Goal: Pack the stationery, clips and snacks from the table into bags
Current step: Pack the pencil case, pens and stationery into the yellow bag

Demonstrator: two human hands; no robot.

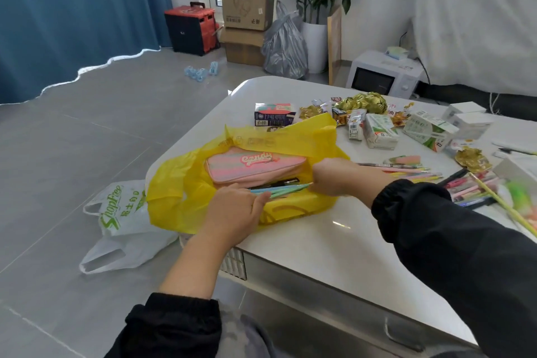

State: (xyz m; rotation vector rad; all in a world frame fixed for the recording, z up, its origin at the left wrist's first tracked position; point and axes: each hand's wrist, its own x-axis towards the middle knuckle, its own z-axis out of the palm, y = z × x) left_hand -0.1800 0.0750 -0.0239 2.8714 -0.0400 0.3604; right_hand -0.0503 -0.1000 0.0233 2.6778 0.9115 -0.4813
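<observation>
- A bundle of pens, pale blue and green, lies in the open mouth of a yellow bag. It is just at 6 o'clock of a pink pencil case that sits inside the same bag.
- The bundle lies between the two hands, with the left hand at its 9 o'clock end and the right hand at its 3 o'clock end.
- The left hand comes in from 6 o'clock, back upward, its fingers curled over the bundle's end and gripping it. Its forearm is bare below a pushed-up black sleeve.
- The right hand reaches across from 4 o'clock, knuckles up, fingers closed round the bundle's other end. A black cuff sits at the wrist.
- The bundle's long axis runs from 9 to 3 o'clock and is nearly flat, with the 3 o'clock end slightly farther from the person. Both ends are covered by the hands.
- The bag rests on the 9 o'clock corner of a white table.
- Loose pens lie at 3 o'clock of the bag. Gold-wrapped snacks and cartons lie at 1 o'clock.
- A white bag lies on the floor at 8 o'clock of the yellow one.
</observation>
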